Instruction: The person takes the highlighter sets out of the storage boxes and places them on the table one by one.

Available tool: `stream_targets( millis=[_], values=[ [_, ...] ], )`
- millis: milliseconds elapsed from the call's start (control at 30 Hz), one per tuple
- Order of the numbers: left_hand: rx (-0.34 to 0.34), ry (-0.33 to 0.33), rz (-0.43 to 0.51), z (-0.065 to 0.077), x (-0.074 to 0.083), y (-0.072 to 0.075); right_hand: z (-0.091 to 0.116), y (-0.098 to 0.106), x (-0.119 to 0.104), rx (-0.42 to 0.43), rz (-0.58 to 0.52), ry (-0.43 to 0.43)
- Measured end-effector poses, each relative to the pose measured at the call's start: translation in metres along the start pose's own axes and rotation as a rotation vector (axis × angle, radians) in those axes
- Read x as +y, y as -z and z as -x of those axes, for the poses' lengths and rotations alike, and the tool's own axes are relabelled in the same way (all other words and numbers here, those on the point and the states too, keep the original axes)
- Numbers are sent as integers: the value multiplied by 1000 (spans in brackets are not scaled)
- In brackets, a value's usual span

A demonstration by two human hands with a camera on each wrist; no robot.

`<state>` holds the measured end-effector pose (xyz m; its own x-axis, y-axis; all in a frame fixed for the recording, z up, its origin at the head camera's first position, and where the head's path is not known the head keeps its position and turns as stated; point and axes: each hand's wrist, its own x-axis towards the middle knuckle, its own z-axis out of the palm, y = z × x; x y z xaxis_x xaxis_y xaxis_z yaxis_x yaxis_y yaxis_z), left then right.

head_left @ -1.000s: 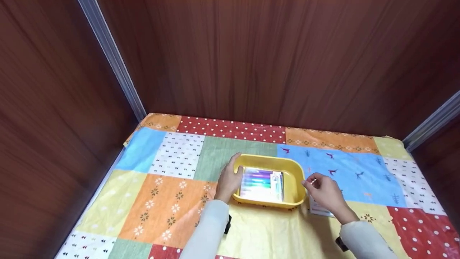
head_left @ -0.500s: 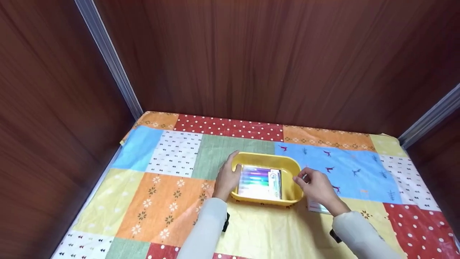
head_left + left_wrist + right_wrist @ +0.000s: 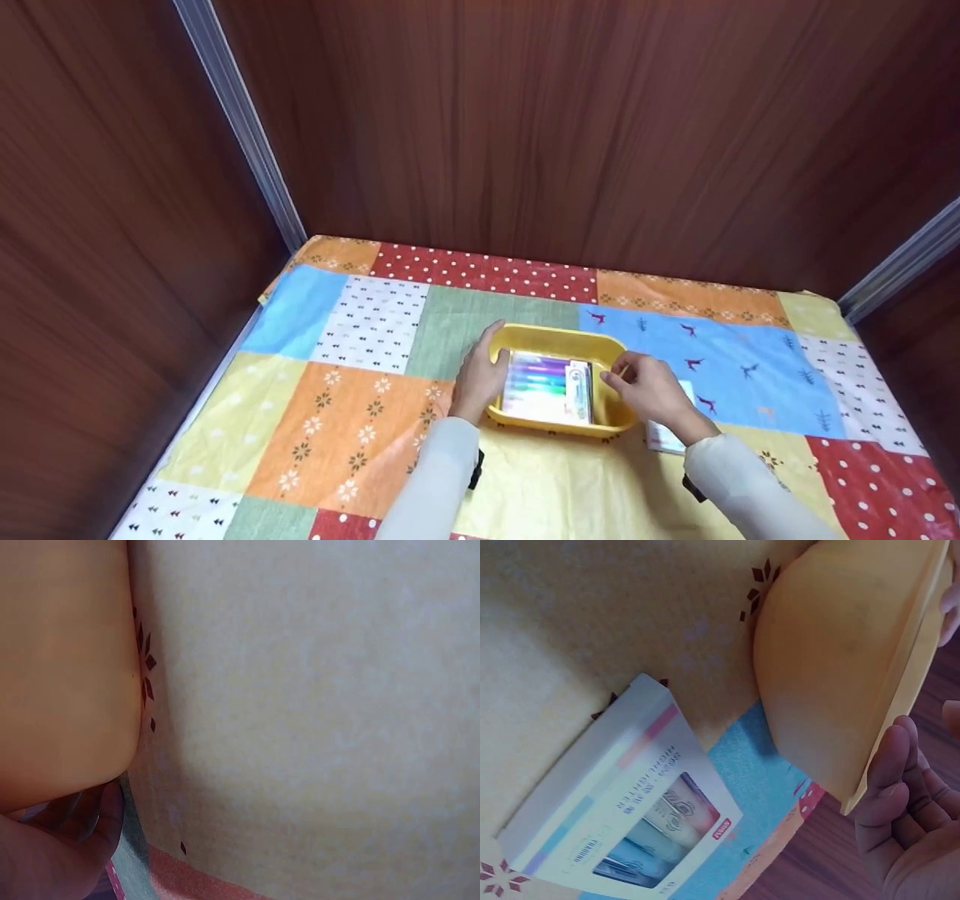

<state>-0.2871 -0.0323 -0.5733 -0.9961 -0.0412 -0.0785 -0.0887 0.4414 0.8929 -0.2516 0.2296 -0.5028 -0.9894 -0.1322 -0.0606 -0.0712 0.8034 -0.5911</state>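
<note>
A yellow plastic basin (image 3: 615, 405) stands on the patterned cloth. My left hand (image 3: 478, 382) grips its left side, thumb inside the wall and fingers outside. A clear pack of coloured pens (image 3: 536, 386) with a white label lies flat in the basin. My right hand (image 3: 656, 390) is at the right rim, fingers loosely bent. In the right wrist view its fingers (image 3: 885, 765) overlap the basin's edge, with the thumb apart and nothing seen between them. Below that hand, outside the basin, lies a white highlighter box (image 3: 630, 802) with a window showing pastel highlighters.
A patchwork tablecloth (image 3: 352, 427) covers the table. Dark brown wood-look panels (image 3: 525, 135) stand behind it and at both sides, with a metal strip (image 3: 247, 127) at the back left corner.
My right hand has moved left, from beside the basin to over its right rim. More of the highlighter box shows. My left hand stays on the basin's left side.
</note>
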Motion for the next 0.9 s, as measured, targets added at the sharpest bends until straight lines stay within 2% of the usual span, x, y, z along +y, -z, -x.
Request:
stream_targets(
  millis=[233, 467, 900],
  values=[
    [13, -6, -33, 1, 1, 1, -10, -6, -6, -21, 42, 59],
    [21, -1, -31, 0, 0, -1, -18, -16, -15, -56, 66, 55],
    [38, -9, -50, 1, 0, 0, -32, -26, -31, -121, 103, 109]
  ],
)
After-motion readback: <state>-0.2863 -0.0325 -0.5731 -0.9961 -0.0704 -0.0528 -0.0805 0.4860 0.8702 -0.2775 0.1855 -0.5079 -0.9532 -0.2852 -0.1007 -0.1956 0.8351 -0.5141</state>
